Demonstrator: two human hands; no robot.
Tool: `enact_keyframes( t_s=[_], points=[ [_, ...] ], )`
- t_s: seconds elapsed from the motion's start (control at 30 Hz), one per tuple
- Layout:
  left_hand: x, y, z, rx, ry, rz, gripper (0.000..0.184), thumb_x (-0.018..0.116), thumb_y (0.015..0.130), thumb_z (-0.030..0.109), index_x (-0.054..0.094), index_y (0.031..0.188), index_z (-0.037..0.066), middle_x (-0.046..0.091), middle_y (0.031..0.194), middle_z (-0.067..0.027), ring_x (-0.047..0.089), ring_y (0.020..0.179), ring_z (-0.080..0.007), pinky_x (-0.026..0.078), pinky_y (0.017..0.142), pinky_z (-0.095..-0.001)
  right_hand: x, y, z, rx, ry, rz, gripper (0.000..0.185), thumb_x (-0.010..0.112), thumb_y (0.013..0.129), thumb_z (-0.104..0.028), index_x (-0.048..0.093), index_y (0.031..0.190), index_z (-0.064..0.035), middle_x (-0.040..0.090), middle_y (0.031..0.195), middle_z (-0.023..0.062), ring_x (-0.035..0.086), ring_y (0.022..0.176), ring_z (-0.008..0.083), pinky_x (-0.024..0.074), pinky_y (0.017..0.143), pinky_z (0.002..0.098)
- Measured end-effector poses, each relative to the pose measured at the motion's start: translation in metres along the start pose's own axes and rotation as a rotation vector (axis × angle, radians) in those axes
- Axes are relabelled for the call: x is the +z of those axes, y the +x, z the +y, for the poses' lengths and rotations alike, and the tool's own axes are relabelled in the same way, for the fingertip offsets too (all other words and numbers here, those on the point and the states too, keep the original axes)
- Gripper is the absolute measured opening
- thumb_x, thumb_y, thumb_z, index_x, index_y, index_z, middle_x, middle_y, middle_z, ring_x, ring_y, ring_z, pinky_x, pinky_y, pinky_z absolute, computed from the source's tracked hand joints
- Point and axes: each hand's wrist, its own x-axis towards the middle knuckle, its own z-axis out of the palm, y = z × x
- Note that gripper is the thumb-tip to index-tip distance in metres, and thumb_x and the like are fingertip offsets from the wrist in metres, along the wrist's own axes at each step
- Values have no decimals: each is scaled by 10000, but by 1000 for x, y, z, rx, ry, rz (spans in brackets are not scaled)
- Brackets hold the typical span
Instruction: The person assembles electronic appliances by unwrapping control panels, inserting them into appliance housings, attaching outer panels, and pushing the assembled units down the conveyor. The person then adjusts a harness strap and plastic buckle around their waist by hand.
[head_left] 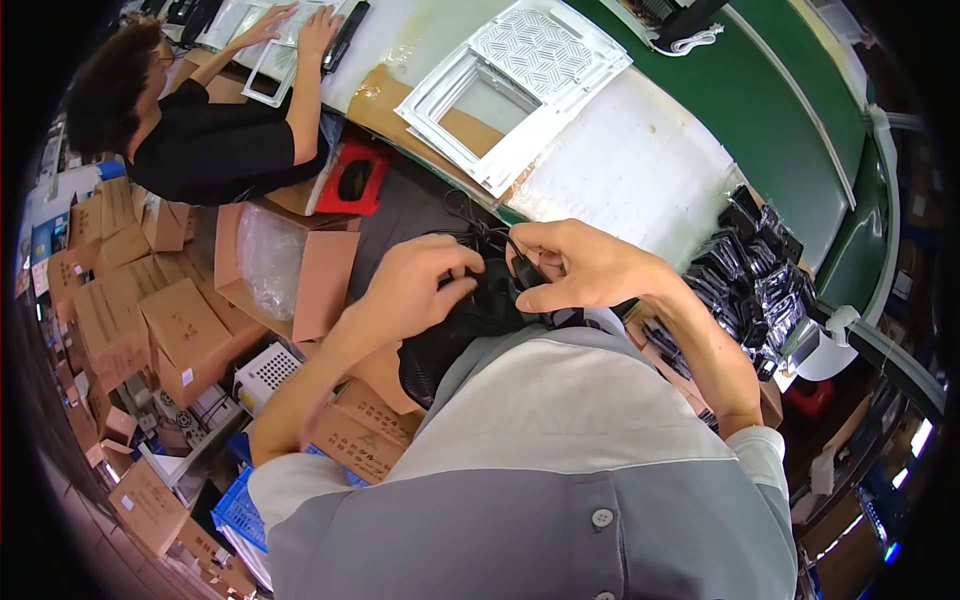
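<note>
Just in front of my body, my right hand grips a black cable with a thicker black part between thumb and fingers. A thin loop of the cable rises above the fingers. My left hand is closed beside it, fingers curled and thumb pressed in; what it holds is hard to see against the dark background. More black cord lies tangled between the two hands, at the table edge. Dark fabric lies below the hands, over my lap.
White plastic panels lie stacked on the table. At right is a pile of black wrapped items. A co-worker handles white frames at upper left. Cardboard boxes, an open carton and a red stool stand left.
</note>
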Motion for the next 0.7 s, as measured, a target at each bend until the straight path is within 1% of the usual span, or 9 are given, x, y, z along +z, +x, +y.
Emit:
enact_keyframes(
  t_s=[0.07,0.1,0.17,0.23,0.3,0.43,0.53,0.63,0.7],
  points=[
    [2,10,-10,167,184,-151,298,801,773,72,741,1064,65,636,855,-107,642,839,-327,504,718,-432,-3,-2,-9,-1,-61,-27,266,793,783,-174,595,897,-37,421,660,-6,380,572,99,301,523,296],
    [1,13,-10,166,183,-145,298,801,773,72,741,1064,65,636,855,-107,642,839,-327,504,718,-432,-4,-3,-12,0,-115,-50,266,790,784,-170,590,894,-34,445,659,5,397,566,107,311,519,302],
    [-4,20,-6,148,371,-299,327,816,760,83,749,1080,80,643,884,-98,657,857,-330,508,720,-449,-5,-3,-12,-21,-131,-61,270,793,783,-167,585,891,-32,464,660,21,418,564,118,325,519,307],
    [-6,26,-8,131,394,-346,356,821,743,119,753,1092,96,647,911,-93,661,881,-322,511,720,-450,-6,-3,-9,-42,-147,-69,274,795,781,-163,581,889,-29,482,661,36,438,563,128,338,519,312],
    [-1,29,-19,303,463,-346,304,801,742,132,763,1042,95,650,892,-97,662,883,-315,509,705,-439,-2,-3,-4,-71,-194,-18,288,804,778,-160,578,891,-23,500,672,53,458,564,144,362,525,318],
    [-1,40,-28,330,477,-435,232,783,746,146,775,971,92,652,866,-93,665,873,-304,509,691,-433,1,-3,-9,-41,-246,6,305,813,766,-158,585,909,-14,503,686,63,460,570,151,373,534,320],
    [1,40,-34,391,336,-347,180,765,752,126,781,926,83,649,827,-88,660,835,-305,509,678,-435,0,-5,-9,-23,-274,16,313,812,756,-150,600,942,-13,514,702,62,470,593,153,386,545,319],
    [-5,38,-26,311,267,-333,191,759,753,121,786,938,86,644,818,-82,650,828,-299,508,687,-430,6,-11,-10,-114,-245,29,332,807,744,-138,621,991,-15,535,723,72,493,607,170,408,556,323],
    [-6,39,-22,252,196,-399,218,755,755,115,787,968,90,637,816,-78,643,815,-304,508,693,-422,10,-14,-14,-159,-310,42,351,796,738,-115,637,1035,-19,573,760,85,512,611,202,437,573,329]
  ],
)
